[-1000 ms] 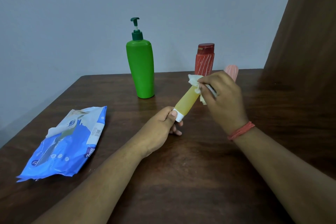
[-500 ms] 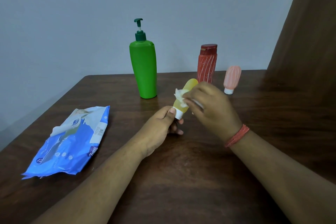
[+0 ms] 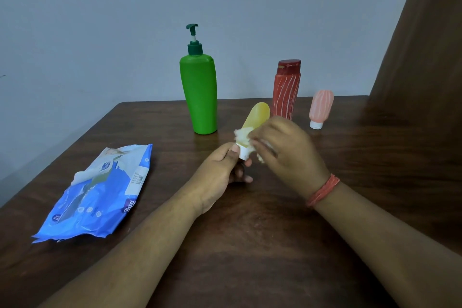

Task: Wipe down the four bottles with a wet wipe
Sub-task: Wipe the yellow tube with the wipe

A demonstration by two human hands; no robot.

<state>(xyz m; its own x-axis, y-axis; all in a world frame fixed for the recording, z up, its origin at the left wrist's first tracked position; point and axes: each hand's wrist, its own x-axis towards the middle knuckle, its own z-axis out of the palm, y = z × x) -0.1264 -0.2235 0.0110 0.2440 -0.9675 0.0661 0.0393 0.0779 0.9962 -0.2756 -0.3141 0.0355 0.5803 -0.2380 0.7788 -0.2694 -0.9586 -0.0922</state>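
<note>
My left hand point(image 3: 217, 177) pinches the white cap of a small yellow bottle point(image 3: 257, 116), which tilts up and away over the table. A crumpled white wet wipe point(image 3: 242, 134) is wrapped around the bottle's lower part, just above the cap, and my right hand point(image 3: 287, 155) grips it there. A tall green pump bottle point(image 3: 199, 94) stands behind them. To its right stand a red striped bottle point(image 3: 286, 92) and a small pink bottle point(image 3: 320, 109) resting on its white cap.
A blue pack of wet wipes point(image 3: 100, 195) lies on the left of the dark wooden table point(image 3: 250, 245), its flap lifted. A grey wall runs behind the table. A brown curtain point(image 3: 425, 45) hangs at the right.
My right hand has slid the wipe down the yellow bottle from its upper end to just above the cap. The left hand has kept its hold on the cap.
</note>
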